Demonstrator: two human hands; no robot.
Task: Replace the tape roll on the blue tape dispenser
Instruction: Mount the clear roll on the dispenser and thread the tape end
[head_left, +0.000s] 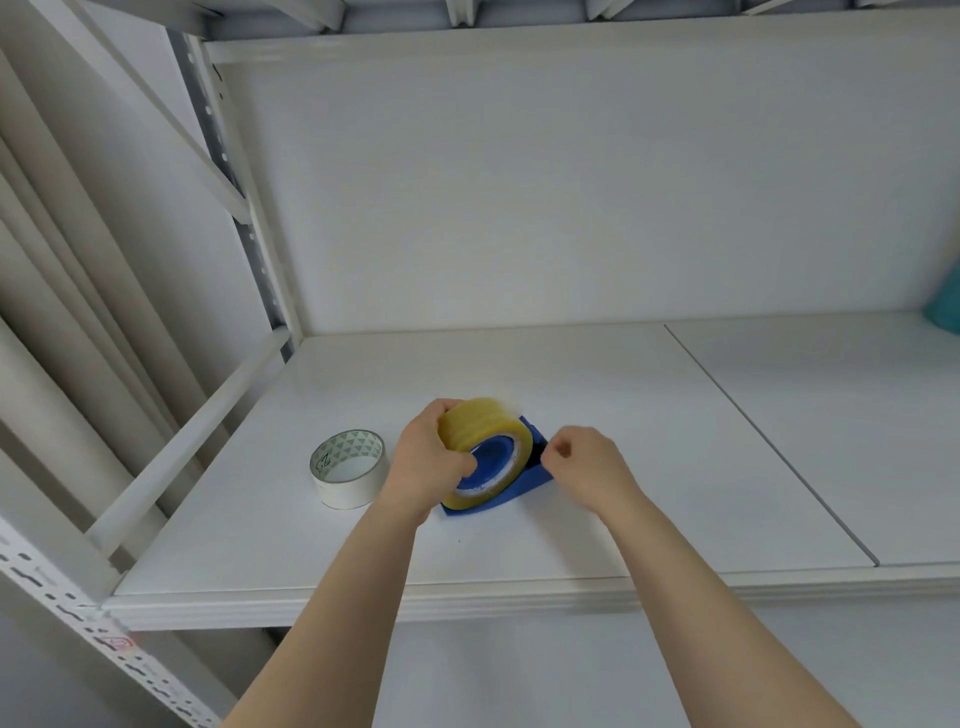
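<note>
Yellow roll going onto the dispenser, mid-shelf.
Left hand (431, 457) clasps the roll (485, 452); right hand (582, 462), pinched shut at the dispenser (530, 475) (maybe tape), should steady it.

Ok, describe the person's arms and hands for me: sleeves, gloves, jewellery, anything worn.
Both forearms are bare as far as the frame shows them, with no sleeve in view. The left hand and the right hand are ungloved. No watch, bracelet or wristband shows on either wrist, and no ring is visible on the fingers that can be seen, though several are curled out of sight.
</note>
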